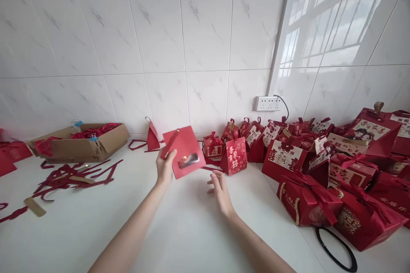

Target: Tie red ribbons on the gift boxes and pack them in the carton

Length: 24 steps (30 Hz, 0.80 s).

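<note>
1. Pinches red card (pixel 184 145) between thumb and fingers of left hand (pixel 165 166); extends rightward from that hand, raised over bench (pixel 179 230).
2. Holds right hand (pixel 221 190) with fingers loosely spread and bent, near card but apart.
3. See lettered red box (pixel 236 158) just beyond right hand; crowded gift boxes (pixel 282 160) farther right.
4. See red strips (pixel 59 181) left of left hand, cardboard box (pixel 73 149) beyond them.

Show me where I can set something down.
Bare white tabletop lies between the left forearm and right forearm, and left of the left forearm, in front of the red strap pile. Crowded: right, with red gift boxes; back left, around the cardboard box.
</note>
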{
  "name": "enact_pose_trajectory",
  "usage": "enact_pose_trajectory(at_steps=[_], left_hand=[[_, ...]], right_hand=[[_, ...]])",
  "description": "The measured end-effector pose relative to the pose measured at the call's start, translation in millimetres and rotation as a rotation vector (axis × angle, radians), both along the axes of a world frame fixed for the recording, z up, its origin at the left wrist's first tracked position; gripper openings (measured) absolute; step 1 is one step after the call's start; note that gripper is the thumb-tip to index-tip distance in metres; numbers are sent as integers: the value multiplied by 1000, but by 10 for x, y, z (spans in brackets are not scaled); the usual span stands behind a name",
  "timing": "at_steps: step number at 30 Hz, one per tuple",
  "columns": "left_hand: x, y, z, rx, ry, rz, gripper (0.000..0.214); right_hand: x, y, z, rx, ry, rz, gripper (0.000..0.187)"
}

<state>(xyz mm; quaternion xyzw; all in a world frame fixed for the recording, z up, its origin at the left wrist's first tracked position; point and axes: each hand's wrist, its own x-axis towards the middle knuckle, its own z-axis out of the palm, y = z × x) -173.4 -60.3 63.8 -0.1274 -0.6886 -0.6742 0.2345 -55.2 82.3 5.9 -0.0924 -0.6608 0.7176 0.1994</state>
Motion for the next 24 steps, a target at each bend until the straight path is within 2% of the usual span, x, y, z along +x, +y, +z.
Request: enact_pose_trajectory(at_steps=[3, 6, 9, 12, 14, 17, 20, 24], left_hand=[[387, -8, -71, 16, -4, -202, 23], [624, -52, -69, 54, 10, -379, 23], [753, -113, -16, 110, 37, -411, 31], [842, -199, 66, 96, 58, -456, 41], [891, -281, 123, 26, 82, -429, 40], [949, -431, 199, -96, 105, -297, 28], [984, -587, 271, -180, 90, -187, 25], [1009, -798, 382, -264, 56, -168, 24]], right_hand=[[64, 42, 71, -47, 115, 22, 41], [163, 48, 176, 23, 214, 68, 38], [246, 28, 262, 156, 278, 128, 32], [282, -4, 297, 183, 284, 150, 25], [289, -25, 294, 185, 278, 135, 25], [297, -57, 264, 211, 252, 134, 27], [317, -96, 230, 226, 249, 191, 28], [366, -142, 222, 257, 274, 252, 29]])
